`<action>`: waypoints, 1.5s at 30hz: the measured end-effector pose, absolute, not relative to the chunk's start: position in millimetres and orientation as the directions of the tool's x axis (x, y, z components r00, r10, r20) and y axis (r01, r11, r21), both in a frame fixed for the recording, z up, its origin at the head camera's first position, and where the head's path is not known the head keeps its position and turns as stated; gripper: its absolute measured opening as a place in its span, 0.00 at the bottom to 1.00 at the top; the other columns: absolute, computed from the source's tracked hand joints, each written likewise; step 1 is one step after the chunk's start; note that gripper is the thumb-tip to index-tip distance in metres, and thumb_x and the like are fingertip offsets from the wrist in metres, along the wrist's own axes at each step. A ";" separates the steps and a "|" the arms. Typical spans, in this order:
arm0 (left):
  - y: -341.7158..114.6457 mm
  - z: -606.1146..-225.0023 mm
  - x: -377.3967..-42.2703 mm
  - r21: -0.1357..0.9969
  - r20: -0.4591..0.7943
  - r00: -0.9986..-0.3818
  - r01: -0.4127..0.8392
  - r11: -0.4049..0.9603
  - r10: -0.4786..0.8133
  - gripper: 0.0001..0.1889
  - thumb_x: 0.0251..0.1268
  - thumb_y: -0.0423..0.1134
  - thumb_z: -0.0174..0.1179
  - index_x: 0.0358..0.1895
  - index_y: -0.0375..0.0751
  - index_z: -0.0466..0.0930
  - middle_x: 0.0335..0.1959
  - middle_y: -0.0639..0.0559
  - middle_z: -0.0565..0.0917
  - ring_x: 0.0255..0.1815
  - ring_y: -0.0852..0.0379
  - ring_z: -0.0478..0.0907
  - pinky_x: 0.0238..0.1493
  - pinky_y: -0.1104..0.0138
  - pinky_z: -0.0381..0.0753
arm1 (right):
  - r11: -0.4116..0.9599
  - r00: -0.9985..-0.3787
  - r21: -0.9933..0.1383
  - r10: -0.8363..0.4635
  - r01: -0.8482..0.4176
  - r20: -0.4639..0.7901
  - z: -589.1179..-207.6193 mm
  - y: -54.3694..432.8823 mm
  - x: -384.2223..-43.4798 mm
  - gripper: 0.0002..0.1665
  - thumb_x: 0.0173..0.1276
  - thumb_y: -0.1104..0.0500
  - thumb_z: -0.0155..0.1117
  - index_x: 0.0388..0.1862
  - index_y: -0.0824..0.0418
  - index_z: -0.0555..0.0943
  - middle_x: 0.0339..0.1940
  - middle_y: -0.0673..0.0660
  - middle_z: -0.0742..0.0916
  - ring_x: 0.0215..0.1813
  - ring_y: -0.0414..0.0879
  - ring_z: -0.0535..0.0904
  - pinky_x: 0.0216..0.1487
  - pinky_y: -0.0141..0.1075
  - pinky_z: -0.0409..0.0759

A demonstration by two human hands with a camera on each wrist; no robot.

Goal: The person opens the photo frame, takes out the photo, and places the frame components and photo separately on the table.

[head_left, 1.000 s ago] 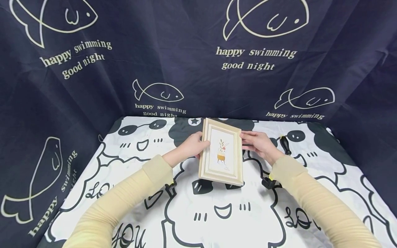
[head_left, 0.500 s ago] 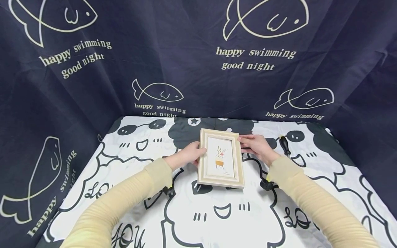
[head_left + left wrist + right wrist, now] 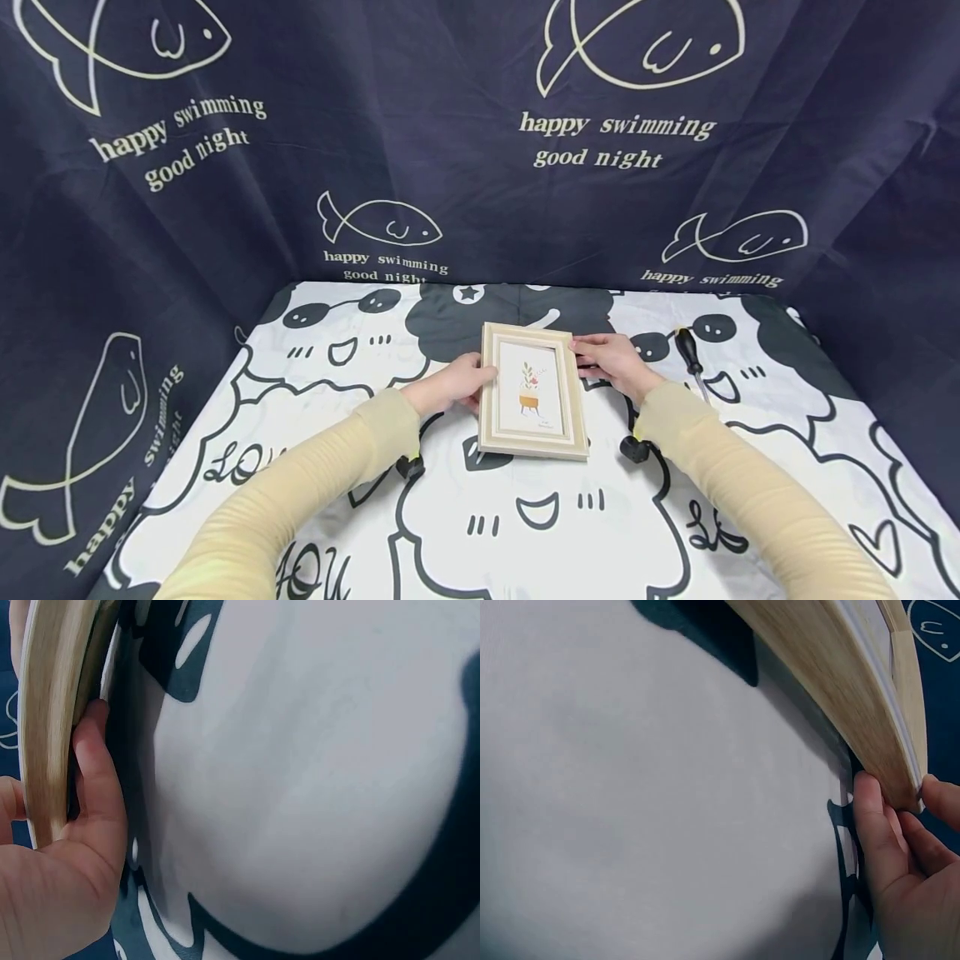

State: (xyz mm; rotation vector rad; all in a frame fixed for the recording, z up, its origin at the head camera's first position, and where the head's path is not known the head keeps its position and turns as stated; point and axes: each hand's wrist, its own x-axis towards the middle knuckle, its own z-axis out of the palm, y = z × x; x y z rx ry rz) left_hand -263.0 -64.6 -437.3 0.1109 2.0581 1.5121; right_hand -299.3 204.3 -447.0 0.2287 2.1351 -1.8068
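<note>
A cream wooden picture frame with a small potted-plant print is held face up over the middle of the cloth. My left hand grips its left edge, thumb on the front and fingers behind. On the opposite side, my right hand pinches the frame near the upper right corner. In the left wrist view, the fingers reach under the pale wooden side of the frame. Fingertips of the right hand press the underside in the right wrist view. How far the frame's lower edge is from the cloth, I cannot tell.
A screwdriver with a black handle lies right of my right hand, its shaft partly behind the sleeve. The white cartoon-print cloth covers the table. Dark blue curtains enclose the back and sides.
Both hands have lowered the frame towards the table and slightly nearer to me. Its sideways tilt has lessened and its face has turned further upward. Both hands have kept their hold.
</note>
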 end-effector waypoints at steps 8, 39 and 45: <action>-66.7 -445.0 -261.2 0.894 -0.420 -0.812 -0.295 0.337 0.405 0.18 0.65 0.36 0.42 0.52 0.26 0.68 0.26 0.43 0.83 0.18 0.57 0.79 0.20 0.67 0.80 | 0.321 -0.956 -0.914 -0.073 0.246 -0.283 -456.0 199.9 -302.2 0.26 0.67 0.60 0.60 0.59 0.76 0.71 0.36 0.58 0.85 0.29 0.39 0.83 0.38 0.35 0.83; -65.0 -437.6 -258.9 0.823 -0.485 -0.823 -0.317 0.470 0.295 0.14 0.65 0.37 0.45 0.38 0.28 0.74 0.16 0.44 0.80 0.13 0.56 0.77 0.19 0.65 0.81 | 0.599 -0.979 -0.786 -0.010 0.156 -0.202 -455.1 189.4 -300.4 0.23 0.65 0.58 0.63 0.54 0.72 0.77 0.44 0.68 0.85 0.30 0.43 0.85 0.33 0.33 0.83; -65.2 -430.4 -261.8 0.720 -0.433 -0.852 -0.130 0.682 0.295 0.17 0.65 0.41 0.47 0.26 0.31 0.78 0.14 0.41 0.81 0.12 0.52 0.79 0.19 0.63 0.81 | 0.610 -0.980 -0.777 -0.006 0.156 -0.201 -455.2 189.2 -300.3 0.23 0.65 0.57 0.63 0.53 0.72 0.77 0.44 0.68 0.85 0.29 0.42 0.85 0.33 0.33 0.83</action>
